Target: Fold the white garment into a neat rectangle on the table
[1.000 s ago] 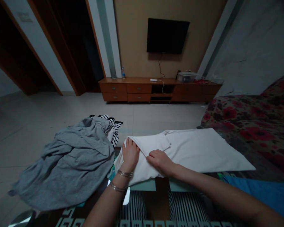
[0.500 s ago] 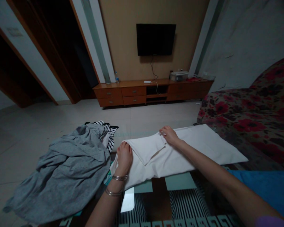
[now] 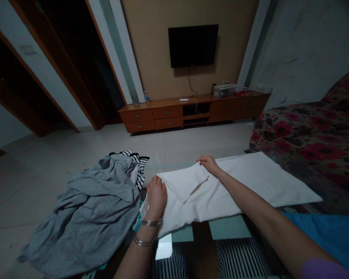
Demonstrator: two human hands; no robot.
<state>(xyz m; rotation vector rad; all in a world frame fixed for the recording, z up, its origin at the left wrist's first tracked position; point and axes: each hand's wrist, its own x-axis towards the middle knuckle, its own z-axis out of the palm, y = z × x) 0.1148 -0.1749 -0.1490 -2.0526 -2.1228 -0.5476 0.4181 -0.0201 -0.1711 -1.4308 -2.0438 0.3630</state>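
A white garment (image 3: 244,182) lies spread flat on a low table, its left end folded over into a triangular flap (image 3: 184,180). My left hand (image 3: 157,195), with bangles at the wrist, rests fingers-down on the garment's left end and presses it flat. My right hand (image 3: 208,163) reaches across to the far edge and pinches the flap's upper corner, lifting it slightly. To the left of the garment sits a heap of grey clothing (image 3: 90,211) with a black-and-white striped piece (image 3: 135,161) beneath it.
The table (image 3: 197,252) has a glossy patterned top with black-and-white stripes. A floral sofa (image 3: 314,143) stands to the right, blue cloth (image 3: 328,232) at lower right. Across the tiled floor are a wooden TV cabinet (image 3: 192,110) and a wall-mounted TV (image 3: 192,45).
My right hand moved from the near side of the flap to its far corner and took hold of it. The left hand stayed on the garment's left end.
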